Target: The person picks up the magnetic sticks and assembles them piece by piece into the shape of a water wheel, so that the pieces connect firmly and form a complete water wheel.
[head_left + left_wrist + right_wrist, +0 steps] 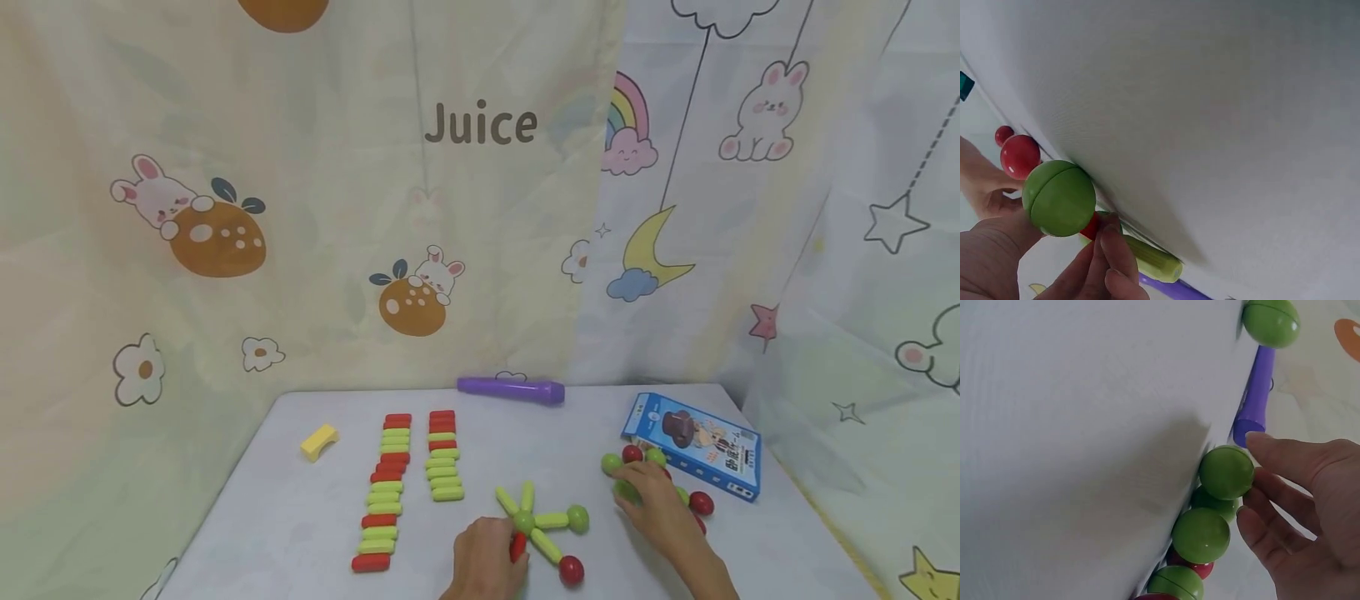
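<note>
My left hand (489,557) pinches a short red stick (518,547) that joins a star-shaped build of sticks and balls. A green ball (523,522) forms its centre, with several light green sticks (551,521) spreading from it. Two of these sticks end in a green ball (578,518) and a red ball (572,571). Close to the left palm, the left wrist view shows another green ball (1059,198) by the red stick. My right hand (654,502) reaches over a group of loose balls, thumb and fingertips loosely spread at the edge of one green ball (1227,472).
Two columns of red and light green sticks (386,509) lie left of the build. A yellow arched block (320,442) is farther left. At the back lies a purple microphone-shaped toy (512,390). A blue box (701,444) stands behind the loose red and green balls (701,502).
</note>
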A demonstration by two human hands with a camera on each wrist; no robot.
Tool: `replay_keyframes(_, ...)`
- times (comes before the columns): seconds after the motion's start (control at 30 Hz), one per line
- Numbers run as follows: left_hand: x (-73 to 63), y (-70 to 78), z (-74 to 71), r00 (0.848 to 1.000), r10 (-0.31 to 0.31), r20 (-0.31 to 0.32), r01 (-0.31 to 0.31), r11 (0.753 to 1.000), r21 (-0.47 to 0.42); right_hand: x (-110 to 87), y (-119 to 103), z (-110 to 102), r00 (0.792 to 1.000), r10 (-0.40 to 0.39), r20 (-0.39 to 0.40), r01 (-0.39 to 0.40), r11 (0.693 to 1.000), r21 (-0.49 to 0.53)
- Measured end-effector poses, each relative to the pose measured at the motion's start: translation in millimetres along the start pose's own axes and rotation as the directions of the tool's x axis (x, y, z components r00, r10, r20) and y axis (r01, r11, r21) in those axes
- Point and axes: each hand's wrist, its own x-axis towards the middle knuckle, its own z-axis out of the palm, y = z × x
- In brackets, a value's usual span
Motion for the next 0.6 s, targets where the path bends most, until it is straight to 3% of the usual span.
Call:
replay_keyframes(0.13, 1.9, -3.6, -1.2, 0.999, 0.033, 0.006, -0.033, 0.999, 0.01, 3.7, 2, 1, 0.999, 0.011, 0.047, -0.01, 1.0, -0.018)
replay_keyframes(0.43, 4.7, -9.7, -4.2, 0.998, 0.055, 0.042, -0.056, 0.998, 0.017, 4.9, 2, 4, 0.998, 0.009, 0.061, -0.007, 1.0, -0.029)
replay_keyframes(0.6, 4.1, -12.6, -6.2, 0.995, 0.101, 0.021, -0.102, 0.994, 0.044, 4.5, -7, 9, 0.998, 0.031, 0.059, -0.034, 0.998, 0.044)
